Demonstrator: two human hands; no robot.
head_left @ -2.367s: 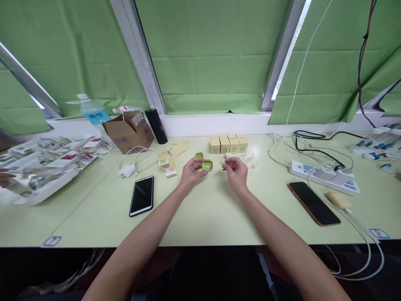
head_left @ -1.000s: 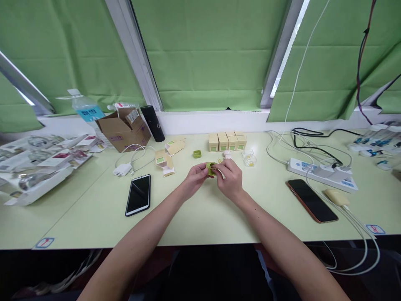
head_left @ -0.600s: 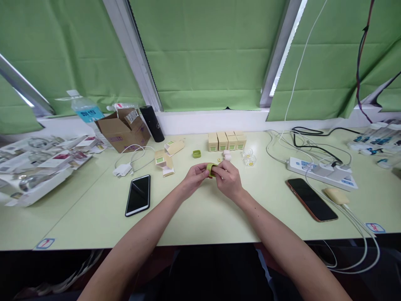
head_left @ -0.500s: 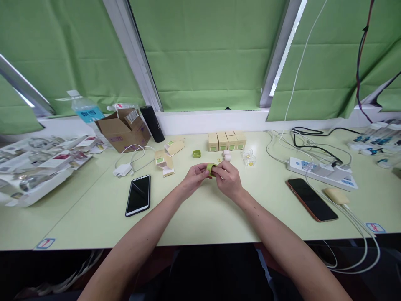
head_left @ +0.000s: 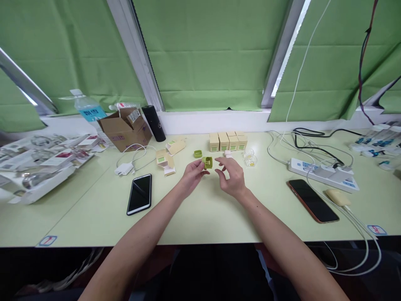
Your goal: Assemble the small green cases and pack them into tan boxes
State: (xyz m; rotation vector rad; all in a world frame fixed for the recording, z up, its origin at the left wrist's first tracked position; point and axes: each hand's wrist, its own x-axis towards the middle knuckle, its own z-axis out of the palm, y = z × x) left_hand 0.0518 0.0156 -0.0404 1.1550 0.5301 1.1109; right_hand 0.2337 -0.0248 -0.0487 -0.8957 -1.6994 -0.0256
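Between the thumb and fingers of my left hand [head_left: 193, 175] is a small green plastic case [head_left: 208, 162], its hollow side facing right. My right hand [head_left: 231, 174] is just to the right of it, thumb and fingers apart, touching nothing I can see. A second green piece [head_left: 197, 154], open at the top, lies on the table behind my left hand. Beyond my right hand are a small pale pink piece [head_left: 227, 154] and clear round plastic pieces [head_left: 249, 158] with yellow spots. Several small cardboard boxes [head_left: 228, 142] stand in a row farther back.
Opened small cartons [head_left: 165, 161] and a white charger [head_left: 124, 168] lie to the left, near a phone [head_left: 139, 194]. A cardboard box [head_left: 125, 131] and a black cylinder [head_left: 154, 123] stand behind. To the right are another phone [head_left: 312, 200] and a power strip [head_left: 322, 173] with cables.
My right hand has let go of the green case and moved slightly right, its fingers spreading. The case has turned in my left hand, so its hollow inside now shows.
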